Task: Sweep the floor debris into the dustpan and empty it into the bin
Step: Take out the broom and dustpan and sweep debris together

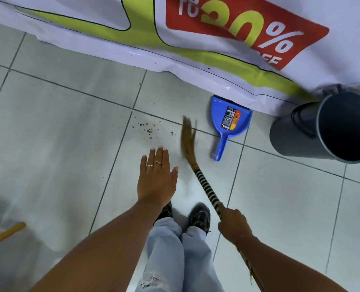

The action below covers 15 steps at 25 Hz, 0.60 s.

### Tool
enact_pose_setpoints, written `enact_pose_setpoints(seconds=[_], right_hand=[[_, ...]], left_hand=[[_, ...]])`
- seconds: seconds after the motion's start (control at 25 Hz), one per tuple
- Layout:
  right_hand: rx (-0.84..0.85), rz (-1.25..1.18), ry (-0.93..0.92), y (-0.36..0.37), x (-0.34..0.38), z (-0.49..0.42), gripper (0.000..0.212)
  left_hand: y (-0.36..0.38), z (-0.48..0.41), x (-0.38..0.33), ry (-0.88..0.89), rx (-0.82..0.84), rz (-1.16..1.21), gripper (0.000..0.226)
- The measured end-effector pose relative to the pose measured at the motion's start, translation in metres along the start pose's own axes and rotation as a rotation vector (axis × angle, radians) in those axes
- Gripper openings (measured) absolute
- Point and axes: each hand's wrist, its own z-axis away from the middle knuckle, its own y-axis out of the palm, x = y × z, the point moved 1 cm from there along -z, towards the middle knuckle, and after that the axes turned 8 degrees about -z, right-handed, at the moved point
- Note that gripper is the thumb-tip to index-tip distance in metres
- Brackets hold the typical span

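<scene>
Small brown debris (149,130) is scattered over a white floor tile ahead of my feet. A blue dustpan (228,123) lies flat to its right, handle pointing toward me, its far edge under the banner. My right hand (234,225) grips the striped handle of a straw broom (188,140); its blurred bristles are between the debris and the dustpan. My left hand (157,178) hovers flat with fingers extended, empty, just on the near side of the debris. A grey bin (305,131) stands at the right, its mouth open.
A large white, green and red printed banner (196,45) lies across the floor at the back, reaching the bin. A yellow stick (5,234) pokes in at the lower left. My shoes (200,217) and jeans are at the bottom centre.
</scene>
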Motion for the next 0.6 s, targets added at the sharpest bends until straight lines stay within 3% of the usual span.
enact_pose_setpoints(seconds=[0.32, 0.48, 0.6], right_hand=[[-0.001, -0.129, -0.1, 0.013, 0.088, -0.038, 0.046], [-0.164, -0.159, -0.114, -0.012, 0.067, -0.016, 0.059], [-0.315, -0.115, -0.135, -0.063, 0.062, -0.054, 0.056]], left_hand=[[0.0, -0.001, 0.031, -0.083, -0.06, -0.054, 0.055], [-0.01, -0.013, 0.037, -0.136, -0.018, -0.053, 0.063], [-0.01, -0.031, 0.029, -0.14, 0.008, -0.011, 0.062]])
